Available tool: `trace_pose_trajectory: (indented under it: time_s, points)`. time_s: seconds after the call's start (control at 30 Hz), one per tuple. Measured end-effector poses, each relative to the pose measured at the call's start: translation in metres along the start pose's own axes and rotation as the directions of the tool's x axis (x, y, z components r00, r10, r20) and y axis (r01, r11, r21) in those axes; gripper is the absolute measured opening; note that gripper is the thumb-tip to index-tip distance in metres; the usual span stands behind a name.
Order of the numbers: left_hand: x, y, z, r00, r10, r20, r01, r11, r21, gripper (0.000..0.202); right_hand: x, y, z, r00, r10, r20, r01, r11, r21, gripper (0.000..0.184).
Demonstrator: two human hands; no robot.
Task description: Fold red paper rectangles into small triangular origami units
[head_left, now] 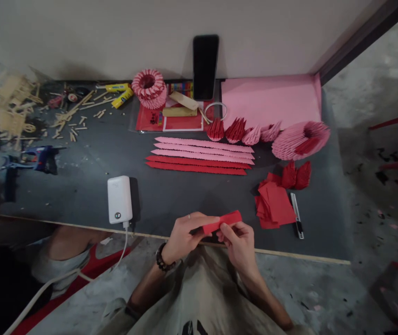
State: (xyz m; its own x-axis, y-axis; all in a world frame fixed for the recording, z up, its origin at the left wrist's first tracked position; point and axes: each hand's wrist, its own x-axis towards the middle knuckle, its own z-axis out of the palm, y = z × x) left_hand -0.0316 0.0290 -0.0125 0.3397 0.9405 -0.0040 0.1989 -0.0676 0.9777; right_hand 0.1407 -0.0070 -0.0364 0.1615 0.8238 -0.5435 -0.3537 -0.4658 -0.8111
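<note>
1. The dark grey table [80,186] stretches away from the fingers to a pale wall. Its near edge runs just under both hands.
2. A pink sheet [268,100] lies flat at the back, far beyond the fingers and to their right.
3. A pink folded-paper bowl [298,139] rests on its side in front of that sheet, well beyond the right hand and to its right.
4. A row of long pink and red strips [201,156] lies crosswise straight beyond the fingers, between them and a black phone [205,67] that leans upright on the wall.
5. The left hand [183,237] and right hand [239,244] meet over the table's near edge. The left wrist wears a dark bead bracelet.
6. A pile of red paper squares [274,204] sits near the right fingers, just to their right and slightly farther back. Two red folded clusters [295,176] lie just behind it.
7. A white power bank [119,199] lies left of the left fingers. Its cable drops over the table edge.
8. Wooden sticks and a stick model [14,107] are scattered far to the left, with a blue glue gun [35,158] nearer.
9. A slim cutter knife [297,216] lies against the right side of the red pile.
10. The red paper strip [222,222] is held in the air between the hands. The left fingers are pinched on its left end and the right fingers are closed narrowly on its middle. Its right end juts free, tilted upward towards the red pile.
</note>
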Motion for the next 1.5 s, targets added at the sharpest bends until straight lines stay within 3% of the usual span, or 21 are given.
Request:
trace_pose_trajectory:
  time_s: [0.17,0.3,0.37,0.5,0.63,0.73,1.13,1.5]
  points:
    - [0.011,-0.006,-0.002,0.98,0.194,-0.054,-0.193,0.981,0.017,0.017,0.0,0.01,-0.003,0.999,-0.039,0.036,0.041,0.998,-0.055,0.026]
    - [0.013,-0.009,0.0,0.964,0.258,-0.057,-0.255,0.965,0.054,0.015,0.0,0.014,-0.006,0.995,-0.077,0.056,0.082,0.991,-0.106,0.021]
    - [0.012,-0.008,0.001,0.974,0.213,-0.073,-0.21,0.977,0.046,0.01,0.0,0.013,-0.006,0.993,-0.088,0.08,0.098,0.988,-0.12,0.021]
    - [0.008,-0.003,0.008,0.991,-0.03,-0.132,0.016,0.994,-0.105,0.011,-0.004,0.007,-0.005,0.988,-0.103,0.116,0.119,0.983,-0.139,0.02]
    - [0.004,0.001,0.022,0.927,-0.287,-0.241,0.198,0.921,-0.335,0.021,-0.005,0.001,-0.001,0.985,-0.114,0.126,0.135,0.975,-0.177,0.019]
    - [0.003,0.003,0.028,0.871,-0.405,-0.277,0.284,0.877,-0.387,0.023,-0.004,-0.004,0.001,0.984,-0.132,0.121,0.156,0.964,-0.217,0.019]
    - [0.003,0.008,0.038,0.81,-0.491,-0.322,0.323,0.831,-0.454,0.025,-0.003,-0.003,0.003,0.981,-0.186,0.065,0.196,0.934,-0.297,0.024]
    - [0.004,0.003,0.038,0.81,-0.471,-0.351,0.316,0.853,-0.415,0.027,-0.004,-0.005,0.009,0.985,-0.162,0.056,0.171,0.921,-0.351,0.027]
